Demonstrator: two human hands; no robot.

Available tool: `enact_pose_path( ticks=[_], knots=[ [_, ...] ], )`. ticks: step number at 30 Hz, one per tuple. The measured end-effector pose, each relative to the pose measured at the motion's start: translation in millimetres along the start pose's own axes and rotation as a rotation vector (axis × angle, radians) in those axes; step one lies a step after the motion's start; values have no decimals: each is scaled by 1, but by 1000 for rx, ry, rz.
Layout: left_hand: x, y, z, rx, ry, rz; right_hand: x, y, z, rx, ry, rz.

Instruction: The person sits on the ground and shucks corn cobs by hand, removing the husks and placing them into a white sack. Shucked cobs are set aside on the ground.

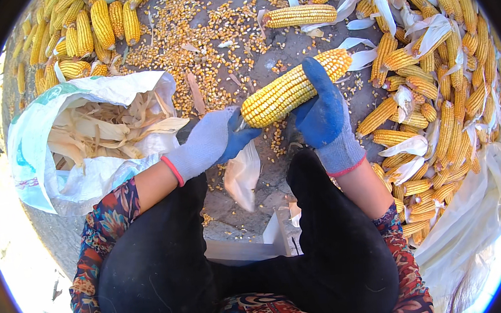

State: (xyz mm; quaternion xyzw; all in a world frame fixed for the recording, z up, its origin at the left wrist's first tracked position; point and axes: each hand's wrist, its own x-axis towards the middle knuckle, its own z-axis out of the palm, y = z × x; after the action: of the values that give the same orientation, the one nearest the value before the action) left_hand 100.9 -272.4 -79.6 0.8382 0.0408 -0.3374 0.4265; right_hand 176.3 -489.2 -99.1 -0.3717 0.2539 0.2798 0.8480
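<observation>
An ear of yellow corn (281, 94), bare of most of its husk, is held slanting above my knees. My right hand (324, 108), in a grey knit glove with blue coating, wraps round its middle and upper part, the thumb across the top. At the ear's lower left end, my left hand (218, 137), gloved alike, pinches the butt and a bit of pale husk. A pale corn husk (244, 177) hangs or lies just below the left fingers; which of the two I cannot tell. Farther off, another ear of corn (300, 15) lies on the ground.
To the left, an open white woven sack (31, 143) holds dry husks (107, 128). Husked ears (84, 32) are heaped at upper left. A large pile of corn ears (447, 128), some with husk, fills the right. Loose kernels (207, 49) cover the ground ahead; plastic sheeting (471, 209) lies at lower right.
</observation>
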Motion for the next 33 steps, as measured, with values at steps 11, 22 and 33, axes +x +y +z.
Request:
enact_pose_path(
  ticks=[11, 22, 33],
  knots=[
    [-13, -6, 24, -939, -300, -238, -18, 23, 34, -221, -106, -189],
    [-36, 20, 21, 532, -457, 528, 6, 35, -15, -336, -189, 461],
    [-77, -100, -98, 1172, 118, -166, -2, -17, 25, -348, -372, -182]
  ],
)
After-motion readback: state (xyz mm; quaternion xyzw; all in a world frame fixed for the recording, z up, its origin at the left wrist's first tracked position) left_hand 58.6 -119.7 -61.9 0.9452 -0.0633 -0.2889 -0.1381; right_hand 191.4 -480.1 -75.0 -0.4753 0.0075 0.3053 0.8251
